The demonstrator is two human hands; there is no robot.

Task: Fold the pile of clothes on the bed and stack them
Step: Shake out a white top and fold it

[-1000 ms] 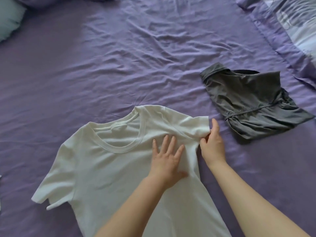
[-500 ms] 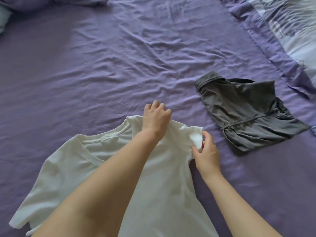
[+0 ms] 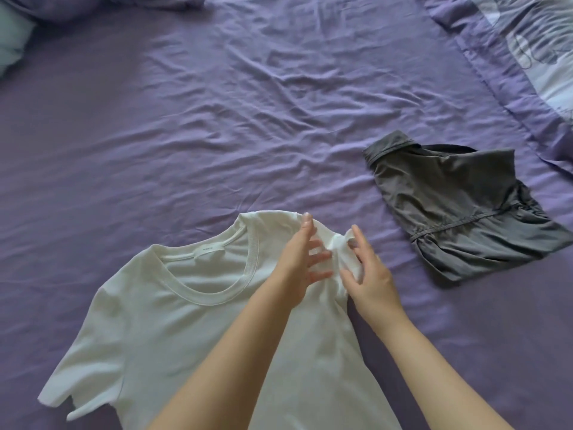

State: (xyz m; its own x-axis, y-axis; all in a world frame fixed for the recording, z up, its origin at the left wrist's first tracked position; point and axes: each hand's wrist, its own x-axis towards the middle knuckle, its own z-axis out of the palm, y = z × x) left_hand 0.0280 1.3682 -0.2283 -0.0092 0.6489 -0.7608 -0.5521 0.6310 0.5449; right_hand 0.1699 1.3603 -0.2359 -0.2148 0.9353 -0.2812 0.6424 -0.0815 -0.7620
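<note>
A white T-shirt [image 3: 173, 321] lies face up on the purple bed sheet [image 3: 217, 119], neck towards the far side. My left hand [image 3: 297, 262] rests on the shirt's right shoulder with its fingers straight and spread. My right hand [image 3: 372, 283] is beside it and holds the bunched right sleeve between thumb and fingers, folding it inward over the shoulder. A folded dark grey garment [image 3: 459, 212] lies on the sheet to the right of the shirt, apart from both hands.
A purple-edged patterned duvet [image 3: 527, 41] is heaped along the far right of the bed. A pale blue pillow [image 3: 12, 41] sits at the far left corner. The wrinkled sheet stretches beyond the shirt.
My left hand moved from the shirt's top edge down onto the shoulder and opened its fingers. My right hand pushed the sleeve inward, and it is now bunched.
</note>
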